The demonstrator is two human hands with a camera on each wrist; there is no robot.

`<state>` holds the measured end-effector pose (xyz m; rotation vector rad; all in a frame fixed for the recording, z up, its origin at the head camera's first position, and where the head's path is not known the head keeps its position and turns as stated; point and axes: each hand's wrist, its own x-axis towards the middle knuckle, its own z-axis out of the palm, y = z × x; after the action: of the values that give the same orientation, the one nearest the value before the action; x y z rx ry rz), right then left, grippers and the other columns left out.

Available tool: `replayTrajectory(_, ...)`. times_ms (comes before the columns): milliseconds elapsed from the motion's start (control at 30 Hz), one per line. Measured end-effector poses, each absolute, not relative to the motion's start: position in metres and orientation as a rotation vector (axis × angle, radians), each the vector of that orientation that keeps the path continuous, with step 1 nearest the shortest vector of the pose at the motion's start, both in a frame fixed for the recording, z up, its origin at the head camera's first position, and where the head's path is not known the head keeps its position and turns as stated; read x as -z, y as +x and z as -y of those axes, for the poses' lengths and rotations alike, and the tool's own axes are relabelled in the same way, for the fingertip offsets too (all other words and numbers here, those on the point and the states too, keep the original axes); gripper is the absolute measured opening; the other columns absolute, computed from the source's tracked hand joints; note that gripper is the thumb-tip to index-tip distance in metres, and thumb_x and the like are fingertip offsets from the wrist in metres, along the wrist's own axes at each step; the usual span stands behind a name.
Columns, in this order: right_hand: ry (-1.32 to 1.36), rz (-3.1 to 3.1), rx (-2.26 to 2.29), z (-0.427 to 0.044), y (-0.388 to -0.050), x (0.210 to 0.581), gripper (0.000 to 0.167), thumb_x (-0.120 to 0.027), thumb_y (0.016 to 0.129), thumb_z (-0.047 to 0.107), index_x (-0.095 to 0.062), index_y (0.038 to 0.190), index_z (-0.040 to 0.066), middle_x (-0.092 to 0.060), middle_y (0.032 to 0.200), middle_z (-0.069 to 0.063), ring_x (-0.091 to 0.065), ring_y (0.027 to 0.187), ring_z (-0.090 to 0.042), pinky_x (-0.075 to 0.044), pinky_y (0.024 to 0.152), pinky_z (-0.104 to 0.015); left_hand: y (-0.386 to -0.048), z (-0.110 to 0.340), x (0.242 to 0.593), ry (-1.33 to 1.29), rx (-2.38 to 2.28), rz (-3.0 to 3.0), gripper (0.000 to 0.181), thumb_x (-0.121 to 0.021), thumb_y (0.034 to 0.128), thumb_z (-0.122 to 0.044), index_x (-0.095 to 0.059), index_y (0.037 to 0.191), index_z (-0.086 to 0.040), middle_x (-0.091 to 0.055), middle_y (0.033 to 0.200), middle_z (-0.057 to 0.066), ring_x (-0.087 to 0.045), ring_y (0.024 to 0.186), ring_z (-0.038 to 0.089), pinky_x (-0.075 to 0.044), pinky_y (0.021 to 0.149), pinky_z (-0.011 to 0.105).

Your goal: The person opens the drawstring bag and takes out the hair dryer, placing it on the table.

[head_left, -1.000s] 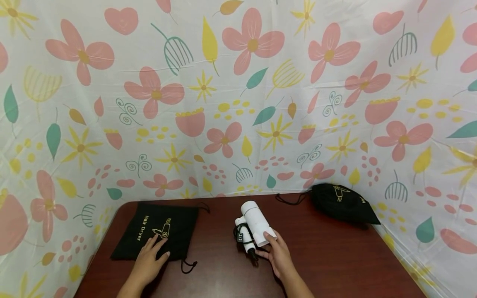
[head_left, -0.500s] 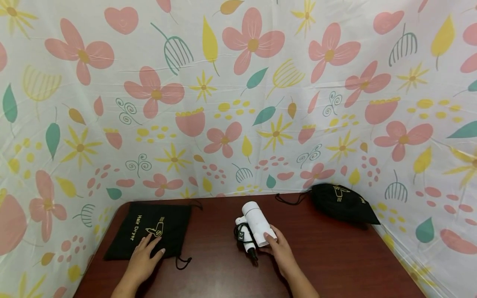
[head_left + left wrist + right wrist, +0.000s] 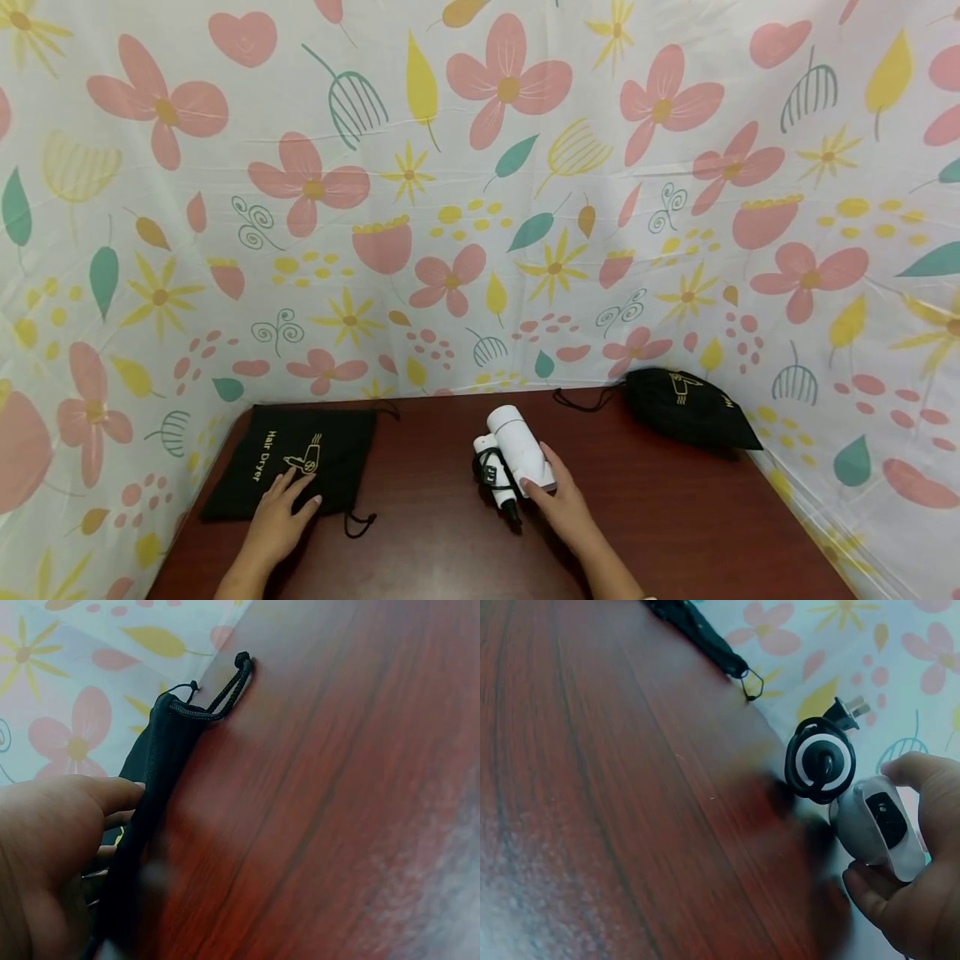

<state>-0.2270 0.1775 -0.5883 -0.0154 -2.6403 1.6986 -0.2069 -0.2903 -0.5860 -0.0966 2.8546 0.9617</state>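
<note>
My left hand (image 3: 279, 518) lies on a flat black drawstring pouch (image 3: 341, 437) marked "Hair Dryer", its fingers spread over the printed emblem. In the left wrist view the same pouch (image 3: 161, 761) shows from its edge, with the fingers of the left hand (image 3: 52, 847) on its far side. At the table's middle, my right hand (image 3: 562, 500) holds the near end of a white folded hair dryer (image 3: 517, 442) between thumb and fingers. A black cord is wound round its handle. The plug (image 3: 845, 712) sticks out beyond the coil in the right wrist view.
A second black pouch (image 3: 690, 412), bulging and printed with the same emblem, sits at the table's back right corner with its cord stretching left. A floral curtain (image 3: 480, 208) hangs behind and beside the dark red wooden table (image 3: 442, 533).
My left hand has slid the flat pouch to the left. My right hand has shifted its hold on the hair dryer's near end; the dryer has barely moved.
</note>
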Motion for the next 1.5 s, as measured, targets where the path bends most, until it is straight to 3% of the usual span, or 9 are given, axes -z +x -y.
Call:
replayTrajectory(367, 0.139, 2.733, -1.412, -0.179, -0.226, 0.589, 0.095, -0.079, 0.087, 0.036, -0.024, 0.160, 0.010, -0.036, 0.153, -0.026, -0.048, 0.135, -0.040, -0.045, 0.104, -0.054, -0.215, 0.302, 0.586, -0.103, -0.942, -2.880, 0.055, -0.056, 0.1024, -0.031, -0.045, 0.150, -0.004, -0.018, 0.162, 0.033, -0.010, 0.150, 0.056, -0.010, 0.118, 0.072)
replayTrajectory(967, 0.135, 2.771, -1.211, -0.181, -0.230, 0.594, 0.092, -0.076, 0.090, 0.043, -0.027, 0.159, 0.008, -0.047, 0.150, -0.024, -0.049, 0.135, -0.041, -0.045, 0.107, -0.057, -0.223, 0.314, 0.586, -0.116, -0.935, -2.894, 0.055, -0.055, 0.1025, -0.030, -0.045, 0.149, -0.003, -0.017, 0.162, 0.034, -0.008, 0.149, 0.056, -0.011, 0.117, 0.073)
replayTrajectory(1500, 0.052, 2.767, -1.181, -0.186, -0.249, 0.595, 0.091, -0.074, 0.091, 0.038, -0.025, 0.159, 0.005, -0.049, 0.145, -0.029, -0.052, 0.131, -0.042, -0.046, 0.104, -0.057, -0.224, 0.315, 0.589, -0.126, -0.934, -2.919, 0.053, -0.054, 0.1023, -0.028, -0.046, 0.148, -0.004, -0.019, 0.162, 0.033, -0.010, 0.150, 0.055, -0.011, 0.119, 0.071)
